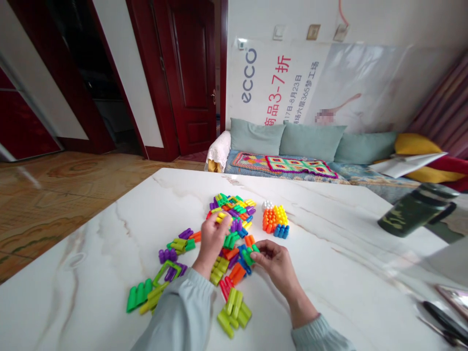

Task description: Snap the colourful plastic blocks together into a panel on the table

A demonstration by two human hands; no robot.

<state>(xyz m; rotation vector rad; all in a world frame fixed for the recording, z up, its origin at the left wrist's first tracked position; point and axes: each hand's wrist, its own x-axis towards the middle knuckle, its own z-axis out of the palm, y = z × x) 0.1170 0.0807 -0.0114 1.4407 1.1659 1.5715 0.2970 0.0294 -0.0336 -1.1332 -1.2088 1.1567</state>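
Observation:
Coloured plastic pieces lie in a loose spread over the marble-patterned table. My left hand (214,236) is closed on a yellow piece (221,217) above the far part of the spread. Lower and to the right, my right hand (272,263) pinches a green piece (250,254) between thumb and fingers, over blue and orange pieces. Behind my right hand stands a tidy group of orange pieces (269,220), yellow pieces (280,214), blue pieces (281,231) and white pieces (267,205). Yellow-green pieces (234,312) lie between my forearms.
The white table (329,292) fills the foreground. A dark green bottle (413,209) lies tilted at the right. Near the right edge are black-handled scissors (444,317) and a phone-like object (455,297). A sofa with pillows (314,141) stands beyond.

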